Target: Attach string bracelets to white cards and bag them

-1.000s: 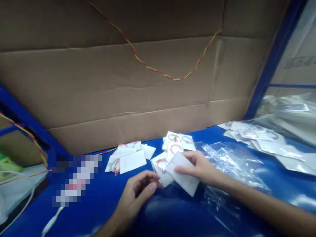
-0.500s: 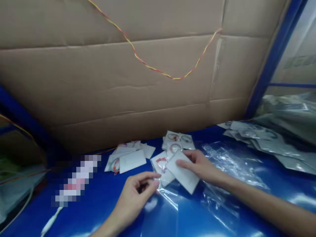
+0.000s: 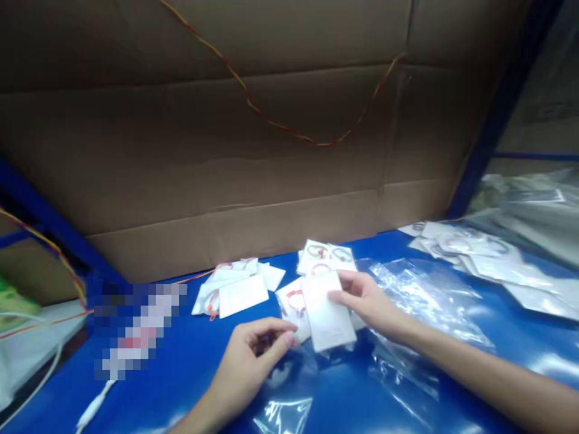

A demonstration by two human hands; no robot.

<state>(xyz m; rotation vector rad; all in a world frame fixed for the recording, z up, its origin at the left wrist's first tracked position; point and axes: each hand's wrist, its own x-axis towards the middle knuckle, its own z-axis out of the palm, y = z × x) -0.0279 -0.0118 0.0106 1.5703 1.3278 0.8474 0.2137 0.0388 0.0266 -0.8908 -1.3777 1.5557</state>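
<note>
My right hand (image 3: 368, 304) grips a white card (image 3: 328, 316) by its right edge, thumb on top; the card stands almost upright over other cards. A clear plastic bag (image 3: 289, 401) hangs from the pinched thumb and forefinger of my left hand (image 3: 251, 364), just left of that card. Behind the held card, partly covered, lies a card with a red bracelet (image 3: 295, 299). Further back is a group of cards with bracelets (image 3: 318, 251).
A pile of white cards (image 3: 244, 295) lies at left. Loose clear bags (image 3: 420, 301) spread right of my right hand, with more bagged cards (image 3: 493, 259) beyond. A white cable (image 3: 93, 413) runs at the lower left. Cardboard (image 3: 253, 163) walls the back.
The white card in my right hand has turned more upright and shifted slightly left. The clear bag under my left hand has changed shape. My left hand stays nearly in place.
</note>
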